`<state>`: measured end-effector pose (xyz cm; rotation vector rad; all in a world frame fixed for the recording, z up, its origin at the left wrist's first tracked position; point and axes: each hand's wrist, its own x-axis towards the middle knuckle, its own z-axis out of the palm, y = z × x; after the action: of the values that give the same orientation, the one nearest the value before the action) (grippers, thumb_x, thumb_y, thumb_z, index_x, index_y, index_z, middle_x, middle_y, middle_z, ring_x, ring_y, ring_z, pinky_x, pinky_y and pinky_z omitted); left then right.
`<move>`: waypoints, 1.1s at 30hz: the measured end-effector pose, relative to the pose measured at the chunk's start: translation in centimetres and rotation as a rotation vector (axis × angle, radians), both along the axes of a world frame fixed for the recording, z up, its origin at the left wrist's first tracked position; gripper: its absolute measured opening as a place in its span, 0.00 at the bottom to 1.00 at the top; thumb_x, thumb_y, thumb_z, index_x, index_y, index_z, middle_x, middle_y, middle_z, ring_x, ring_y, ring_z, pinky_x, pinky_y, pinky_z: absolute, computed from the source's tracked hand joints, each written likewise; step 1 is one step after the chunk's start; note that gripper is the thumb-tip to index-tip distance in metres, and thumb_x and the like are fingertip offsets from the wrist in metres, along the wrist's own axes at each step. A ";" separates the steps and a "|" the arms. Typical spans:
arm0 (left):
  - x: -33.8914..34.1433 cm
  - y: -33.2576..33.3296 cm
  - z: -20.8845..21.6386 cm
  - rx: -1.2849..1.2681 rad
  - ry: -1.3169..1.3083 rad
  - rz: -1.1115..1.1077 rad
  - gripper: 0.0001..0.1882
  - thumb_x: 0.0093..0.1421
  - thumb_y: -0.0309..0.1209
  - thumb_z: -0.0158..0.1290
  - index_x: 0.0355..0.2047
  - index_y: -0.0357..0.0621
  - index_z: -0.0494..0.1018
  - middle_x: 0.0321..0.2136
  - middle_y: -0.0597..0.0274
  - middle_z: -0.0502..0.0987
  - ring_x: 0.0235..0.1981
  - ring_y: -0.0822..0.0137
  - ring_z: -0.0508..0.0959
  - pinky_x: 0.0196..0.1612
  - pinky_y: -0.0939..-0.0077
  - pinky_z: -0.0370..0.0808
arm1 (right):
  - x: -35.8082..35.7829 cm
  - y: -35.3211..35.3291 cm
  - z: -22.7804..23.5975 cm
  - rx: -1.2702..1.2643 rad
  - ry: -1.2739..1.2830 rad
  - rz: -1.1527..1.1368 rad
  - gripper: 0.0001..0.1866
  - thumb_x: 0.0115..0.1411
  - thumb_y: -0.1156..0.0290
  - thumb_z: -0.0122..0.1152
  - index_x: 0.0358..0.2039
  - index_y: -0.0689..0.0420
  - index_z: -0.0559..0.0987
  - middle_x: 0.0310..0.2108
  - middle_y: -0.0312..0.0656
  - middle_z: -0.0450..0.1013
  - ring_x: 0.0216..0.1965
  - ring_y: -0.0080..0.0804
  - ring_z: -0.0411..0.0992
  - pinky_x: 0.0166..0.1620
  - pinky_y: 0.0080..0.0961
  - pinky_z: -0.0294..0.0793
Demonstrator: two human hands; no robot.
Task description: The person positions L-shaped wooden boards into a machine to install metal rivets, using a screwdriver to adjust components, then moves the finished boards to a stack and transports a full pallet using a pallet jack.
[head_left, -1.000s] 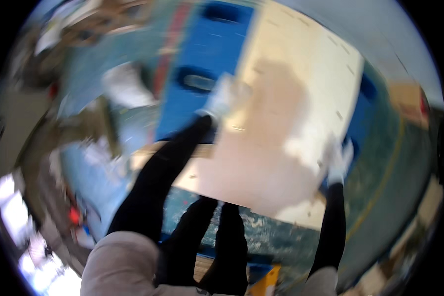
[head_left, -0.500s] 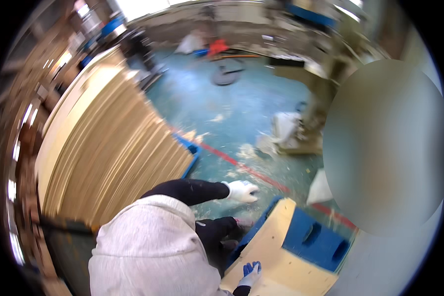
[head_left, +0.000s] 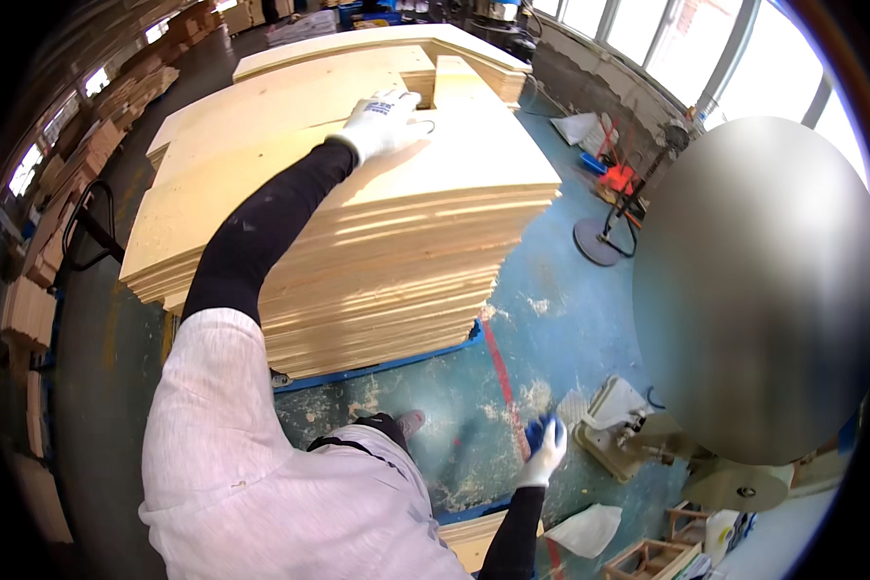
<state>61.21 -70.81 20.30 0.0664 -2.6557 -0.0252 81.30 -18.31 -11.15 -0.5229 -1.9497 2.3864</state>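
Reaching onto a tall stack of pale wooden boards on a blue pallet, the white-gloved left hand spreads its thumb — fingertip grip unclear. One narrow top strip runs lengthwise toward the far side; the blue-palmed right hand, near right, hangs loosely half-open.

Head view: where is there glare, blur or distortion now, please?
Head view: windows glare white at upper right; a blurred grey oval covers part of the right side; the board stack shows distinct layers, though some edges look bowed by the fisheye.
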 end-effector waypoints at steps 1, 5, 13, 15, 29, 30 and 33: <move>-0.9 -1.0 0.6 0.067 -0.191 0.025 0.38 0.63 0.57 0.49 0.62 0.38 0.70 0.59 0.40 0.73 0.59 0.45 0.74 0.63 0.57 0.69 | -3.4 -2.8 2.2 -0.044 0.051 0.078 0.16 0.72 0.65 0.55 0.55 0.60 0.75 0.48 0.41 0.76 0.43 0.30 0.78 0.46 0.29 0.80; -4.1 -2.6 0.8 0.059 -0.285 0.045 0.36 0.64 0.58 0.48 0.60 0.40 0.71 0.57 0.43 0.76 0.59 0.46 0.75 0.62 0.59 0.70 | -11.4 -14.7 11.1 -0.232 0.215 0.409 0.18 0.72 0.65 0.55 0.57 0.62 0.73 0.49 0.43 0.76 0.46 0.31 0.78 0.48 0.30 0.80; -2.6 -0.5 0.4 0.188 -0.215 0.001 0.21 0.56 0.48 0.60 0.38 0.42 0.78 0.38 0.47 0.82 0.44 0.48 0.80 0.49 0.61 0.75 | -12.7 -23.2 17.4 -0.511 0.158 0.758 0.30 0.72 0.56 0.56 0.64 0.65 0.66 0.54 0.52 0.73 0.49 0.42 0.78 0.53 0.37 0.80; -1.3 0.9 0.6 0.126 -0.196 -0.073 0.21 0.56 0.47 0.60 0.38 0.42 0.78 0.37 0.47 0.82 0.43 0.48 0.81 0.49 0.61 0.75 | -11.9 -23.4 18.0 -0.696 0.123 0.786 0.32 0.72 0.55 0.56 0.66 0.64 0.64 0.56 0.52 0.72 0.51 0.44 0.77 0.55 0.38 0.80; 18.3 24.2 0.5 0.084 -0.313 -0.843 0.36 0.51 0.49 0.68 0.57 0.45 0.74 0.59 0.45 0.73 0.62 0.47 0.70 0.63 0.54 0.66 | -0.3 -6.2 13.4 -0.686 0.182 0.186 0.18 0.74 0.64 0.48 0.55 0.63 0.73 0.53 0.48 0.75 0.54 0.41 0.76 0.56 0.37 0.77; 19.6 25.8 0.2 0.081 -0.384 -0.873 0.38 0.50 0.50 0.68 0.58 0.46 0.74 0.61 0.45 0.71 0.64 0.47 0.68 0.64 0.52 0.65 | 0.9 -4.5 11.3 -0.442 0.272 0.155 0.18 0.74 0.64 0.48 0.56 0.63 0.73 0.53 0.48 0.75 0.54 0.41 0.76 0.56 0.37 0.77; 22.6 30.0 -1.7 -0.056 -0.551 -0.997 0.40 0.49 0.51 0.68 0.60 0.49 0.72 0.62 0.46 0.69 0.64 0.46 0.66 0.66 0.50 0.63 | 6.3 0.1 10.0 -0.638 0.148 -0.006 0.19 0.73 0.63 0.50 0.57 0.63 0.72 0.54 0.47 0.75 0.55 0.41 0.75 0.57 0.37 0.76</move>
<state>83.82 -40.77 18.64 -1.4368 -2.9018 -0.2895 87.62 -18.17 -1.19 -0.3372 -1.0982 2.9183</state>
